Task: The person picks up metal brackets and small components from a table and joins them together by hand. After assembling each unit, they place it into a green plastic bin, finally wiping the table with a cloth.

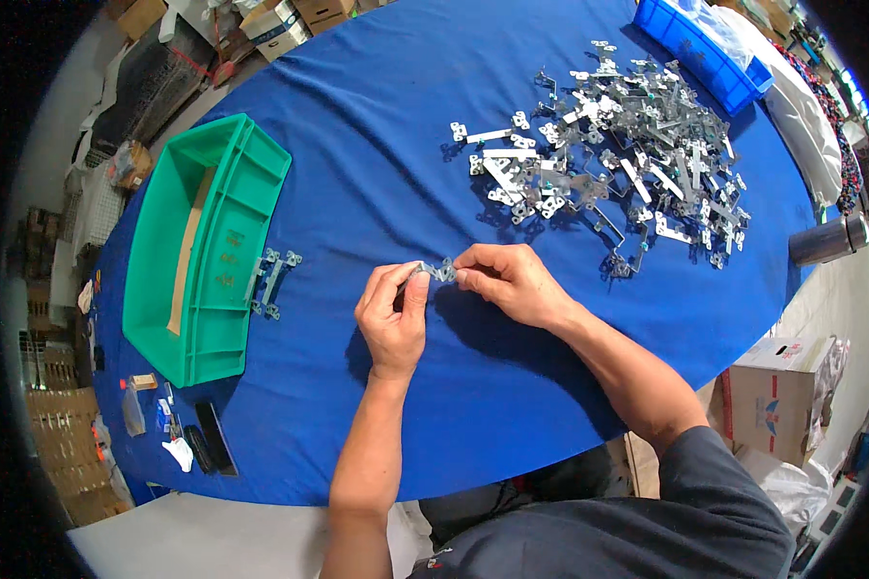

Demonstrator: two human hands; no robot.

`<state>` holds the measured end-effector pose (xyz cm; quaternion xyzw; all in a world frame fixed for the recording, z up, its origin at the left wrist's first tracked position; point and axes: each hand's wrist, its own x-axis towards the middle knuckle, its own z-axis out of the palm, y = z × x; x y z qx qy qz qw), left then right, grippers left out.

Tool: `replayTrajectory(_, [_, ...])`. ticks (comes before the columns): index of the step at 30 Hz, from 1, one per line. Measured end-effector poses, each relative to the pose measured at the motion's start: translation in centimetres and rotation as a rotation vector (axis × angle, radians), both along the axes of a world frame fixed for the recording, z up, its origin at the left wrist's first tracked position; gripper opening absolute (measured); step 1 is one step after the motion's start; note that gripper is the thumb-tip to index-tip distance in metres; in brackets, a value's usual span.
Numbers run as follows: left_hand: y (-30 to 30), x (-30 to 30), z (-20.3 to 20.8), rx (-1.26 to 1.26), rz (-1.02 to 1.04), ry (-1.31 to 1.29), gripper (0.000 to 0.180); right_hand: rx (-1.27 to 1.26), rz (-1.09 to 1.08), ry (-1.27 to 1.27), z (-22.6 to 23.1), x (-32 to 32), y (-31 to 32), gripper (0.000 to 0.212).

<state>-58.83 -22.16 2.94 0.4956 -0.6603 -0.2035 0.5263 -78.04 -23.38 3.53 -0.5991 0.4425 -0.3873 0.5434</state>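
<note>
Between my two hands, above the blue cloth [377, 193], is a small metal bracket [441, 271] with holed ends. My left hand [396, 314] pinches its left part between thumb and fingers, which hide much of it. At the bracket's right end, my right hand [512, 283] grips with thumb and forefinger. Off to the right and farther away lies a large pile of similar metal brackets [647, 145], heaped loosely. A couple of like brackets [272, 282] rest on the cloth against the right side of a green plastic bin [246, 183].
At the far right stands a blue plastic crate [710, 58] with clear plastic in it. A dark metal cylinder [828, 239] lies by the right table edge. Near the left edge are a phone [216, 439] and small items. A cardboard box [777, 400] sits beyond the table, right.
</note>
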Motion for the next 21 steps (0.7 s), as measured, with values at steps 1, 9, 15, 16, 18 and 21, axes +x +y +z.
replayTrajectory(1, [0.0,0.0,-0.1,0.009,-0.018,0.015,0.012,0.015,0.009,0.016,0.2,0.0,0.0,0.017])
replayTrajectory(9, [0.0,0.0,-0.1,0.043,-0.078,0.013,0.012,0.000,-0.013,0.051,-0.3,0.2,0.1,0.017])
replayTrajectory(15, [-0.2,-0.3,-0.1,0.010,-0.100,0.002,0.011,0.134,0.024,-0.209,-0.6,-0.2,-0.4,0.021])
replayTrajectory(16, [-0.3,-0.3,-0.2,0.013,-0.107,-0.017,0.012,0.165,0.060,-0.249,-0.7,-0.4,-0.5,0.022])
replayTrajectory(18, [-0.2,-0.3,-0.1,0.017,-0.119,-0.037,0.012,0.152,0.082,-0.237,-0.9,-0.4,-0.6,0.023])
replayTrajectory(21, [0.1,-0.5,0.2,0.089,-0.155,-0.048,0.013,0.116,0.040,-0.182,-0.6,-0.4,-0.4,0.023])
